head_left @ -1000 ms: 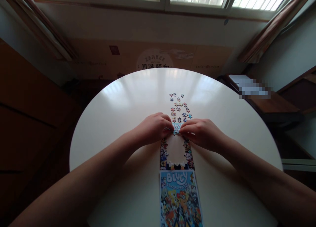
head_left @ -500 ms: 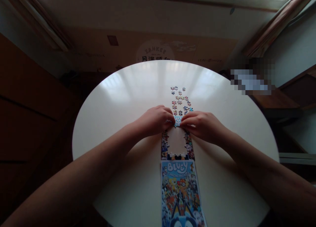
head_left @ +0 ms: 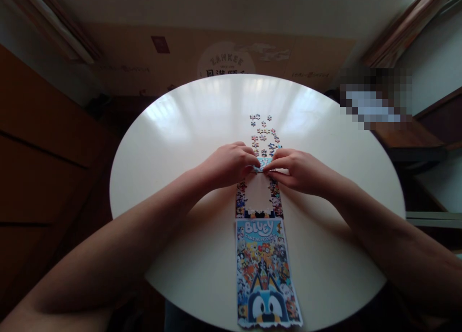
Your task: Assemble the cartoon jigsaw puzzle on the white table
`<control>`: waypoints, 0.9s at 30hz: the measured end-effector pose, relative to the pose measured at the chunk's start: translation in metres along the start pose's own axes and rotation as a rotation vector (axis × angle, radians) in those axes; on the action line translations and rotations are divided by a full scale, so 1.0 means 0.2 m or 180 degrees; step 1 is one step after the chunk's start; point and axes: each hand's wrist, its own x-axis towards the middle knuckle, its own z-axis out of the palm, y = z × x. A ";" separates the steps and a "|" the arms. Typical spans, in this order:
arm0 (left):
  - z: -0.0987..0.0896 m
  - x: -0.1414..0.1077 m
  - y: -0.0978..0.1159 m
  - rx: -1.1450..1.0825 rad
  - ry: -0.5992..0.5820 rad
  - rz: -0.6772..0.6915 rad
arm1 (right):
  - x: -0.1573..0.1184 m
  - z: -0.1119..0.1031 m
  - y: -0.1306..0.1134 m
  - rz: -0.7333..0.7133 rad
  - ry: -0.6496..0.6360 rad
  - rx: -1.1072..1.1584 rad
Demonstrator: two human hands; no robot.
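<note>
Table (head_left: 155, 149): white, rounded; carries all puzzle parts.
Sheet (head_left: 265, 274): printed picture, flat, face up, reaching the near edge of the table; lower end ragged.
Border (head_left: 240, 202): joined puzzle pieces, flat, directly beyond the sheet; left, right and near sides visible, centre unfilled.
Right hand (head_left: 303, 171): grip closed at the fingertips on the right part of the strip, thumb side low.
Left hand (head_left: 231, 163): grip closed at the fingertips on the left part of the strip; exact finger contact partly hidden.
Strip (head_left: 263, 162): light blue, lettered, joined pieces, at the far end of the border, between both hands. Whether it is seated against the border cannot be told.
Pieces (head_left: 263, 137): loose, spread between the strip and the far edge of the table, mostly apart; some touch or nearly touch.
Change: left fingertips have closed in toward the right ones; the space between them is narrower. Judged effect: both grips bear on one short section, while the centre remains open.
</note>
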 end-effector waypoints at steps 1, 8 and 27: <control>0.01 0.00 0.00 -0.0003 -0.0003 0.0011 | 0.00 -0.01 0.00 0.0011 -0.0060 0.0084; 0.01 0.00 0.01 0.0068 -0.0012 0.0022 | -0.02 -0.07 0.06 0.0141 -0.0693 0.0746; -0.01 -0.01 0.01 0.0176 -0.0079 -0.0067 | -0.04 -0.11 0.06 -0.0004 -0.0528 0.0576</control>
